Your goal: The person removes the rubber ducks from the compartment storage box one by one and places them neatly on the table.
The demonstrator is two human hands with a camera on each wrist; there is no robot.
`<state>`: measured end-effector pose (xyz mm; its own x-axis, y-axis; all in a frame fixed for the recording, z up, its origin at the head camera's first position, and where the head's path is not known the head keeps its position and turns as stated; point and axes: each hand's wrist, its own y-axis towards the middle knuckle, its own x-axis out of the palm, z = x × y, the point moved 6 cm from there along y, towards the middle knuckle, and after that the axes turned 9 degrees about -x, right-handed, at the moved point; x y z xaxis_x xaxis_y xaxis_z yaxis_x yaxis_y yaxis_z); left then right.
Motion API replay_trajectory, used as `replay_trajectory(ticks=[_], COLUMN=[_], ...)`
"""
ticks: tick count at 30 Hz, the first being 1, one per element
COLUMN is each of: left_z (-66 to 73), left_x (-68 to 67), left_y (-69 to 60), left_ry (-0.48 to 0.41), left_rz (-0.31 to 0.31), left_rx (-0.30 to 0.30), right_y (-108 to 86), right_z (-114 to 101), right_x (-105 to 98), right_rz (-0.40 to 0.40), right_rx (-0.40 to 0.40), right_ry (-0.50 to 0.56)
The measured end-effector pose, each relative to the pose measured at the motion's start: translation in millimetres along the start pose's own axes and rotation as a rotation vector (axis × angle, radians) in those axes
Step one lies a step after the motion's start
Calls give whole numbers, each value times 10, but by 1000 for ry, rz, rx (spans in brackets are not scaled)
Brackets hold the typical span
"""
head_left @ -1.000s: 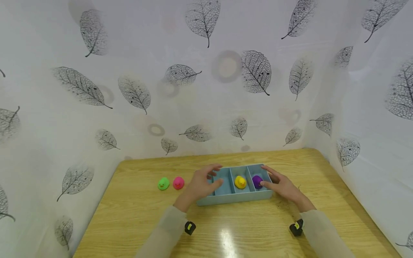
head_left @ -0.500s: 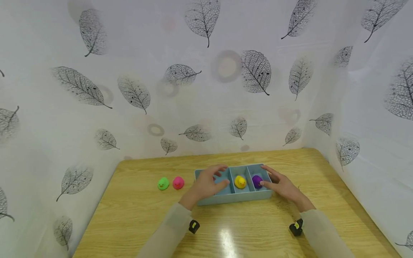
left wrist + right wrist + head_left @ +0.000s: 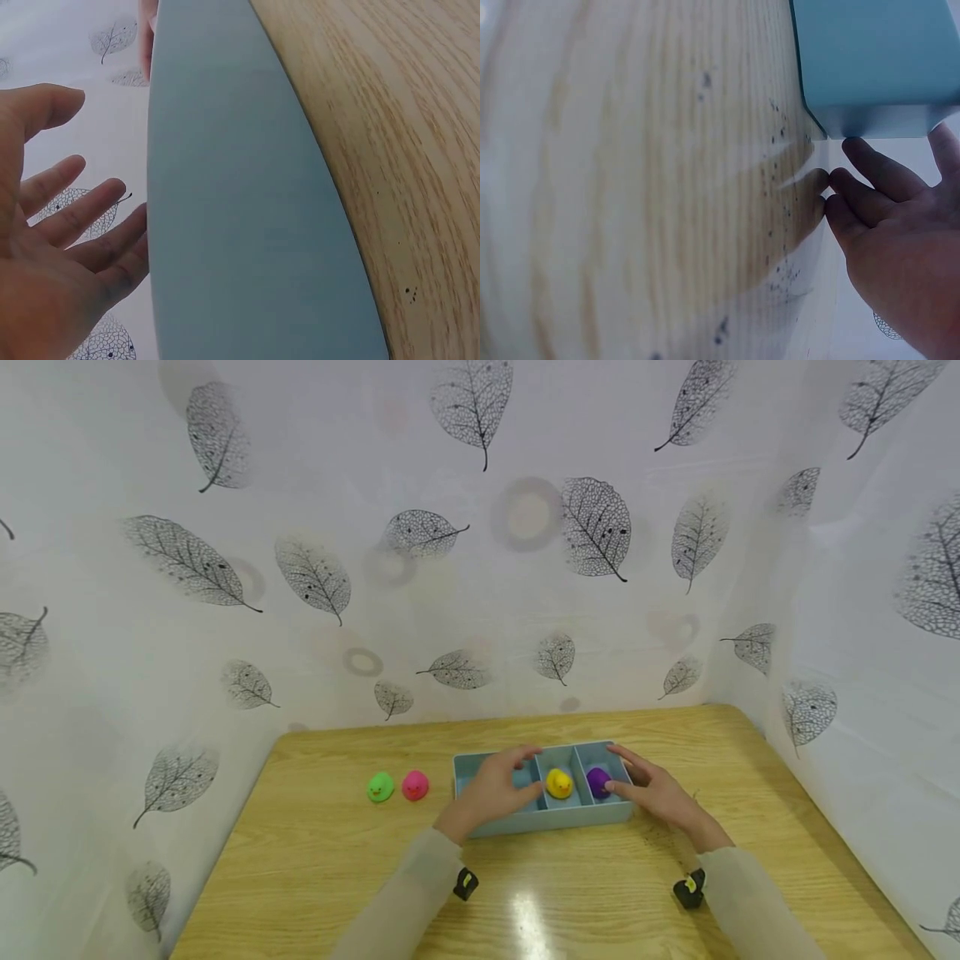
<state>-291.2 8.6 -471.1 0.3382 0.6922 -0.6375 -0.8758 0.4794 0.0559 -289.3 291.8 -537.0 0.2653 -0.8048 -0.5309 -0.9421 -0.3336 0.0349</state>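
Note:
A blue divided box (image 3: 570, 817) stands on the table, with a yellow rubber duck (image 3: 558, 783) in one compartment and a purple rubber duck (image 3: 597, 782) in the rightmost one. Above the left part of the box hovers my left hand (image 3: 495, 787), its fingers and thumb spread apart and holding nothing. Those fingertips are just left of the yellow duck. My right hand (image 3: 663, 792) is at the box's right end; its thumb reaches over the rim by the purple duck. In the right wrist view, its fingers (image 3: 881, 176) lie against or close to the end wall.
Left of the box, a green rubber duck (image 3: 380, 787) and a pink rubber duck (image 3: 415, 785) sit side by side on the wooden table (image 3: 330, 868). A white leaf-patterned curtain (image 3: 360, 585) surrounds the table at the back and sides.
My left hand has moved rightward over the box, closer to the yellow duck. The right hand, the box and the ducks have stayed in place.

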Motion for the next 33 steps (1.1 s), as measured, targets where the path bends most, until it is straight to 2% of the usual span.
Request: replay_trajectory(ticks=[7,13,20,33], left_z=[7,19,36,-8], left_x=[76,120,176,337], left_y=[49,96,128,222], left_ry=[56,124,141,191], left_rz=[-23,-20,-38,-57], left_rx=[-45,-47,-106,-111], right_y=[0,1,-2,7], right_z=[10,14,17,24], right_x=[-2,1,3,0], right_rz=[7,10,10,12], right_rx=[-5,-3,-5,-20], right_ry=[3,-2,4,16])
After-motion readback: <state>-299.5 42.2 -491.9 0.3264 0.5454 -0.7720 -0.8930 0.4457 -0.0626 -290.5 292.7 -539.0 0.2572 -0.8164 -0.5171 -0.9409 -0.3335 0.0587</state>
